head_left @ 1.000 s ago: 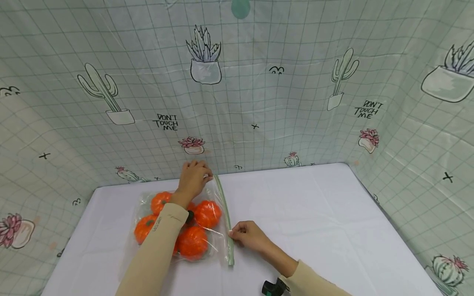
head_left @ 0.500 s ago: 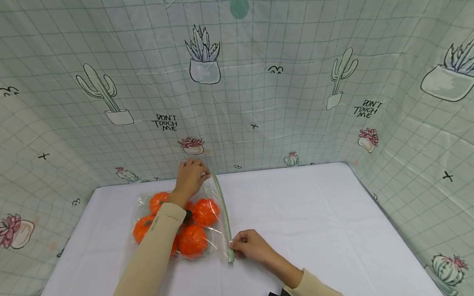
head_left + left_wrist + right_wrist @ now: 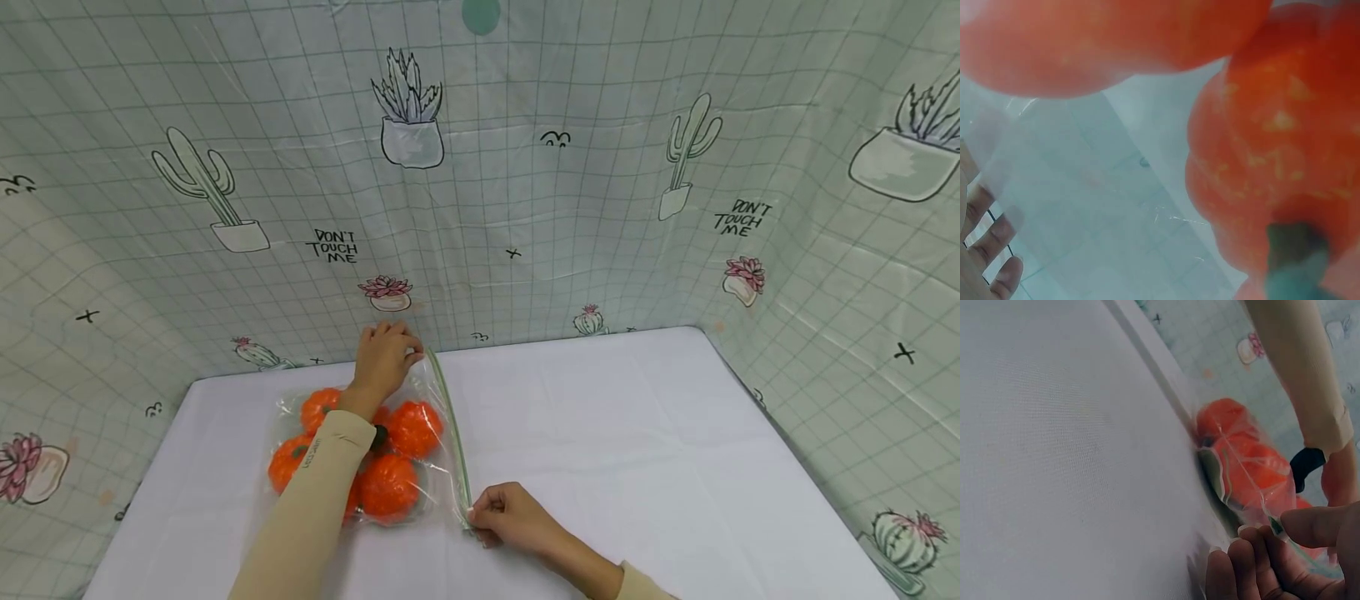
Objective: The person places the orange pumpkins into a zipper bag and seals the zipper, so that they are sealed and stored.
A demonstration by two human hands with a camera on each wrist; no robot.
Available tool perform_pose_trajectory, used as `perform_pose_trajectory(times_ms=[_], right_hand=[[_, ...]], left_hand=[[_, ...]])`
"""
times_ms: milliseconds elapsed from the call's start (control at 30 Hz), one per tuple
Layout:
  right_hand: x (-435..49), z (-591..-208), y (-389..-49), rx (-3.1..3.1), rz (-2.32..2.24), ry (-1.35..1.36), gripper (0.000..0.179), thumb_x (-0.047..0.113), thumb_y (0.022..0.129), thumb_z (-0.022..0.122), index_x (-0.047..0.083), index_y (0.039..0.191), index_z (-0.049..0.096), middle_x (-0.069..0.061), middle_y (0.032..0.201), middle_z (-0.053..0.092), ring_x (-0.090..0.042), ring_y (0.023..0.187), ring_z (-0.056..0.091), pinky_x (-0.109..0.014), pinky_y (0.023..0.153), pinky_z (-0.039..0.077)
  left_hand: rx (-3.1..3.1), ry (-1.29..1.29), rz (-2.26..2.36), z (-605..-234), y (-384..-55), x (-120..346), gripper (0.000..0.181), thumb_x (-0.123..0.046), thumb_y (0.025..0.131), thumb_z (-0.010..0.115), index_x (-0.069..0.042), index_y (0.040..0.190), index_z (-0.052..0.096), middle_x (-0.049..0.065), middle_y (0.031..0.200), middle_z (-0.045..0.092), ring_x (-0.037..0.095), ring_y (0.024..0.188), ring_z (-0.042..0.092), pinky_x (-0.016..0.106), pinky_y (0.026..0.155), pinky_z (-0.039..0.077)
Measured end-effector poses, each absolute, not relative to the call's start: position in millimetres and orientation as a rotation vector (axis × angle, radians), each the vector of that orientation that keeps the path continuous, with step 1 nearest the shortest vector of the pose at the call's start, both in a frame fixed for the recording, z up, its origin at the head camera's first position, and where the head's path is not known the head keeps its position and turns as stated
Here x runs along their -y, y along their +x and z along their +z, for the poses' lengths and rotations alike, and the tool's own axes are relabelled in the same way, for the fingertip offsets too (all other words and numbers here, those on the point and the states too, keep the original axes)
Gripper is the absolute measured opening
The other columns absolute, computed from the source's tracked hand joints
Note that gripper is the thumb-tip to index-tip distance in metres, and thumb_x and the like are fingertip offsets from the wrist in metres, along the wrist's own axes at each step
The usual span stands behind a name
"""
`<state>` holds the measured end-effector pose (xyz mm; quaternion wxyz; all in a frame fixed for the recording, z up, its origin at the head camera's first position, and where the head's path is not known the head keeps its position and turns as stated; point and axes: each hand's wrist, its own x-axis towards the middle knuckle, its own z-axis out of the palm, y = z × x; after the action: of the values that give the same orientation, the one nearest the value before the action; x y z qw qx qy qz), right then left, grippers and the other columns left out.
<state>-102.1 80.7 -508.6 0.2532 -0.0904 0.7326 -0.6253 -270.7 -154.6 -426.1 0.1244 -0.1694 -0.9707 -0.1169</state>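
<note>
A clear zip bag (image 3: 442,479) with a green zip strip (image 3: 452,417) lies on its side on the table, several small orange pumpkins (image 3: 390,487) inside. At the far end of the strip, my left hand (image 3: 384,358) pinches the bag's corner between thumb and forefinger. My right hand (image 3: 516,518) pinches the strip at its near end, thumb on top, the other fingers curled beneath. In the left wrist view a pumpkin (image 3: 1272,144) with a green stem shows large through the plastic, beside the left fingers (image 3: 999,234). The left forearm hides part of the bag.
A white cloth covers the table (image 3: 600,442), which extends to the right of the bag. A grid-patterned curtain (image 3: 510,192) with cactus prints hangs behind and at both sides. A dark wrist strap (image 3: 1307,465) shows on the left arm.
My right hand has slid along the zip strip toward the near end, pinching it throughout. My left hand keeps its pinch at the far corner, having shifted slightly left with the bag.
</note>
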Motion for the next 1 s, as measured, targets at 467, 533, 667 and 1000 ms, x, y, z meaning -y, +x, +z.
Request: perform_pose_trajectory(times_ms=[467, 533, 667, 1000], right_hand=[[-78.0, -514.2, -93.8, -1.959, -1.690, -0.247, 0.014, 0.008, 0.098, 0.070, -0.003, 0.090, 0.070, -0.001, 0.075, 0.067, -0.011, 0.064, 0.060, -0.021, 0.058, 0.053], [-78.1, -514.2, -93.4, -1.959, -1.677, -0.250, 0.014, 0.009, 0.098, 0.070, -0.001, 0.089, 0.070, 0.000, 0.074, 0.067, -0.010, 0.064, 0.060, -0.021, 0.058, 0.053], [-78.4, -513.8, -93.6, -1.956, -1.651, -0.267, 0.014, 0.010, 0.099, 0.069, 0.000, 0.088, 0.069, 0.002, 0.073, 0.065, -0.009, 0.065, 0.060, -0.020, 0.057, 0.053], [-81.9, -515.1, -94.1, -1.969, -1.631, -0.327, 0.011, 0.008, 0.098, 0.069, -0.001, 0.092, 0.069, 0.001, 0.074, 0.064, -0.011, 0.067, 0.058, -0.019, 0.055, 0.050]], left_hand=[[2.860, -0.539, -0.355, -425.6, -262.2, 147.0, 0.008, -0.016, 0.096, 0.077, -0.008, 0.097, 0.080, 0.011, 0.109, 0.070, 0.035, 0.108, 0.059, 0.056, 0.100, 0.045], [2.866, -0.552, -0.338, -424.8, -260.3, 146.0, 0.008, -0.016, 0.097, 0.076, -0.008, 0.098, 0.079, 0.011, 0.109, 0.069, 0.035, 0.108, 0.059, 0.056, 0.100, 0.046], [2.899, -0.557, -0.331, -424.3, -257.7, 145.0, 0.009, -0.017, 0.099, 0.075, -0.010, 0.101, 0.079, 0.010, 0.112, 0.068, 0.034, 0.110, 0.058, 0.055, 0.101, 0.045], [2.956, -0.517, -0.391, -425.4, -247.3, 154.7, 0.015, -0.017, 0.099, 0.074, -0.009, 0.112, 0.078, 0.011, 0.117, 0.067, 0.036, 0.115, 0.059, 0.057, 0.104, 0.045]])
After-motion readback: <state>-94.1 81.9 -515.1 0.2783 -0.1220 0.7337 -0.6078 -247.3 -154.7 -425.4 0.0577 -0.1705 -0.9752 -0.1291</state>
